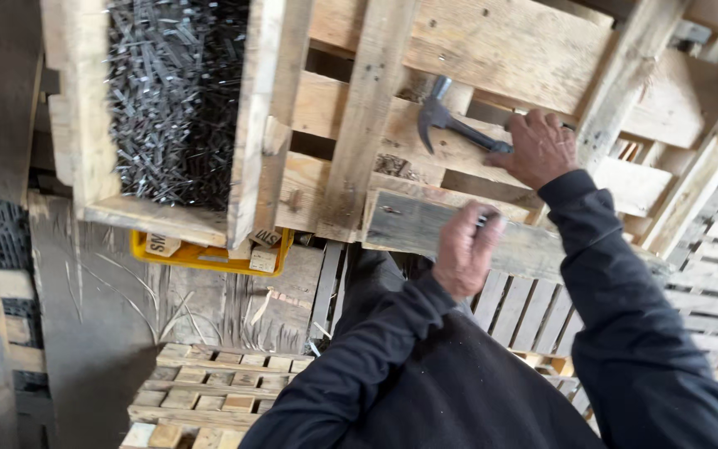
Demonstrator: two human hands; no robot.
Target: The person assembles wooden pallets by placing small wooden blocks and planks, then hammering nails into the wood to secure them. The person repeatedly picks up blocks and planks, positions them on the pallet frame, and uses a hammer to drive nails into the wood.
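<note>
Gripping a claw hammer (450, 123) above the pallet, the right hand (539, 148) is mid-nailing; just below, the left hand (464, 248) pinches something against a grey board (425, 229), so the strike likely needs aim.

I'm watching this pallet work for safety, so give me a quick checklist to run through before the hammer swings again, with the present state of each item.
1. Hammer firmly gripped: ok, the right hand is closed round its handle.
2. Hammer head clear of fingers: ok, the head is out over the pallet boards, apart from both hands.
3. Grey board steadied: ok, the left hand rests against it on the pallet.
4. Nail in place under the left hand: cannot tell, the fingers hide it.
5. Nail supply within reach: ok, the wooden box of nails stands beside the work.
6. Gloves on: not ok, both hands are bare.
</note>
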